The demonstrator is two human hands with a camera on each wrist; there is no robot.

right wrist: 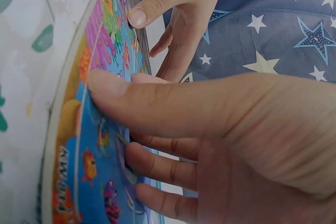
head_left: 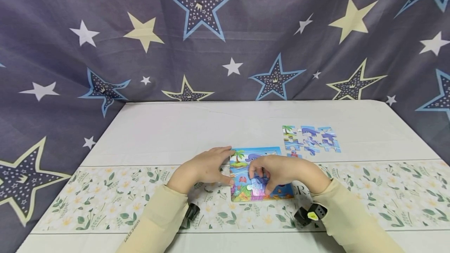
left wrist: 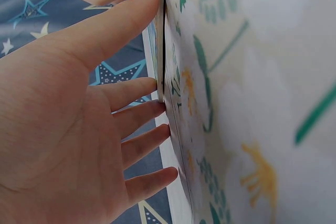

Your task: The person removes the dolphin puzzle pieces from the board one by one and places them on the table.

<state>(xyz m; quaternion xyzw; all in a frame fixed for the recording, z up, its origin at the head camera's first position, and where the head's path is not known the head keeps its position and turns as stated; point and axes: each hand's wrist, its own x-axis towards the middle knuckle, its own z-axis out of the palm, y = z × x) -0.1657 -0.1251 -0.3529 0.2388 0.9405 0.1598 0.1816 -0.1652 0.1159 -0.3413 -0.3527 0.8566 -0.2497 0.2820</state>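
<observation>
A puzzle board [head_left: 240, 171] printed with a bright sea scene lies flat on the table. My left hand [head_left: 209, 166] is at its left side, fingers spread; in the left wrist view the thumb [left wrist: 131, 11] touches the board's edge. Over the board's lower middle is my right hand [head_left: 279, 169], fingers bent, with thumb and index finger at a glossy puzzle piece [head_left: 258, 189]. The right wrist view shows the right thumb [right wrist: 113, 85] on the board near purple coral. The hand partly covers the piece and the board's right side.
Several loose puzzle pieces [head_left: 311, 139] lie grouped behind the board to the right, one close to its top right corner. A floral band [head_left: 137, 190] crosses the white table [head_left: 175, 128]. A star-patterned curtain [head_left: 211, 61] hangs behind.
</observation>
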